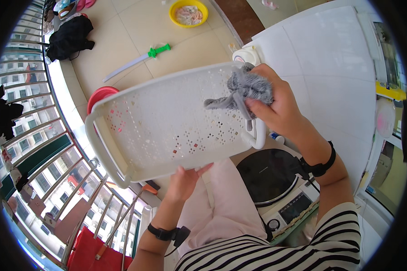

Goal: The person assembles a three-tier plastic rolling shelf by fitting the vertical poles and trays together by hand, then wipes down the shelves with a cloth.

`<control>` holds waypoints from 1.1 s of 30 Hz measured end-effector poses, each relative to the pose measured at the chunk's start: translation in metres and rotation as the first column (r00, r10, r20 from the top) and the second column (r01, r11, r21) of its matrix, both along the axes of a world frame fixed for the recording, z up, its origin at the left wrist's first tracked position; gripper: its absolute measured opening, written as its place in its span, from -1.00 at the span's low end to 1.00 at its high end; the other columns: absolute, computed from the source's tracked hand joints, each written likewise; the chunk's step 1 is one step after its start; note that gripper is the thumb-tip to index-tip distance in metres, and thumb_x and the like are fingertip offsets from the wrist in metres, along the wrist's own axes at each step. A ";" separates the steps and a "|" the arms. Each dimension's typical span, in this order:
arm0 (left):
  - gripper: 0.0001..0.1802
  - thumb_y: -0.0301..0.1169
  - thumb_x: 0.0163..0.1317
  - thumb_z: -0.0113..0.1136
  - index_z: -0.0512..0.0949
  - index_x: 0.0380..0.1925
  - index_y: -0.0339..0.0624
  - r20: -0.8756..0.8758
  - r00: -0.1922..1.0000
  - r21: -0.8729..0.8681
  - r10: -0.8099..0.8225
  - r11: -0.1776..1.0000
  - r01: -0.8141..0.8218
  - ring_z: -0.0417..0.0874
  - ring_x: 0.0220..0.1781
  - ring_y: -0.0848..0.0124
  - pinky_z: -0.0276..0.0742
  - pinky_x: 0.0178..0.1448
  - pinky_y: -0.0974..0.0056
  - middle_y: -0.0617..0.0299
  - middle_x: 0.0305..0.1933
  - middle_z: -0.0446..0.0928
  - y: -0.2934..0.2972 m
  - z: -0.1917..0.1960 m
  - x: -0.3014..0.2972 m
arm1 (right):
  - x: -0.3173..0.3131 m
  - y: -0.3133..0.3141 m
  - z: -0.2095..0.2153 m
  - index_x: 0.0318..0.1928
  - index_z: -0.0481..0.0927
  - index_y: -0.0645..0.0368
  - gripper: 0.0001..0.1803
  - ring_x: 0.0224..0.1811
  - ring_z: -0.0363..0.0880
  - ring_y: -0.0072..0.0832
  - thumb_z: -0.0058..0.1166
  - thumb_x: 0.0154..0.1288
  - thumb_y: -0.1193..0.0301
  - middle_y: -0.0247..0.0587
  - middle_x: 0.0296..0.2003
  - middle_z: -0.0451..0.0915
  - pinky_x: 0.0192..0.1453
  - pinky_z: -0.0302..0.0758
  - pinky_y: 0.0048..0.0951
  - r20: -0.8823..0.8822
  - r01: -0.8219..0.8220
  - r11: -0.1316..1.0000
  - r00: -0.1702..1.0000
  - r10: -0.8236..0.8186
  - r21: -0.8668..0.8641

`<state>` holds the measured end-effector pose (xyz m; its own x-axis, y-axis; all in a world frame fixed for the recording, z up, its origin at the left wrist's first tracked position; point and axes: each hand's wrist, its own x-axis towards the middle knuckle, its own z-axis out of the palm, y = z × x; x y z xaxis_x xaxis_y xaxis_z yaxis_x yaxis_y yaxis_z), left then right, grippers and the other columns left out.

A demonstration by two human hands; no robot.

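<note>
A long white plastic basket [163,119] with small diamond-shaped holes is tilted up in front of me, its looped handles at the two ends. My left hand [184,183] supports it at the near long edge, with the thumb along the rim and some fingers hidden underneath. A fluffy grey cloth [253,88] is bunched in my right hand [280,101], the fingers closed round it. That cloth lies against the basket's right end, near the handle, and a loose part of it hangs over the inner side.
A black round cooktop [267,176] sits below right. On the tiled floor are a yellow basin [188,13], a toy sword with a green hilt [138,62] and a red basin [100,95] partly behind the basket. Railings [45,131] run along the left; a white tiled wall [334,81] stands right.
</note>
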<state>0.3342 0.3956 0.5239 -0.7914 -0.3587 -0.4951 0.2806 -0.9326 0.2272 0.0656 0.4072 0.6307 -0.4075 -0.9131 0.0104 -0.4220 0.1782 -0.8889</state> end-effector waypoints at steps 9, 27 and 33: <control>-0.68 -0.35 0.18 -0.02 0.40 -0.12 -0.32 0.283 0.929 -0.210 0.238 0.961 -0.182 0.57 -0.07 0.28 0.55 -0.11 0.28 0.09 -0.12 0.52 -0.046 -0.001 -0.057 | 0.039 0.003 -0.026 -0.32 0.53 0.12 -0.78 -0.20 0.44 -0.33 0.05 -0.08 0.43 -0.17 -0.33 0.54 0.04 0.21 -0.28 -0.676 -0.055 0.711 0.267 0.687 0.701; -0.68 -0.27 0.19 0.02 0.36 -0.16 -0.29 0.266 0.956 -0.292 0.126 0.955 -0.045 0.57 -0.19 0.34 0.60 -0.13 0.29 0.15 -0.19 0.48 -0.088 0.000 -0.116 | 0.042 0.001 -0.041 -0.27 0.50 0.09 -0.77 -0.27 0.45 -0.21 0.06 -0.05 0.45 -0.21 -0.36 0.49 -0.23 0.30 -0.20 -0.587 -0.093 0.982 0.791 0.172 0.163; -0.57 -0.13 0.26 -0.02 0.31 -0.08 -0.27 0.182 0.982 -0.353 -0.055 0.928 0.117 0.50 0.00 0.23 0.45 0.14 0.17 0.10 -0.03 0.41 -0.089 0.000 -0.130 | 0.098 0.045 -0.065 -0.27 0.47 0.15 -0.70 -0.20 0.46 -0.28 0.06 -0.14 0.55 -0.20 -0.28 0.50 -0.08 0.36 -0.36 0.169 -0.161 0.981 0.970 0.177 -0.105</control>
<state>0.2038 0.3070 0.5243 -0.7449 -0.4717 -0.4718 0.1324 -0.7977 0.5883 0.1634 0.4521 0.5655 -0.2504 -0.9674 0.0372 -0.2739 0.0340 -0.9611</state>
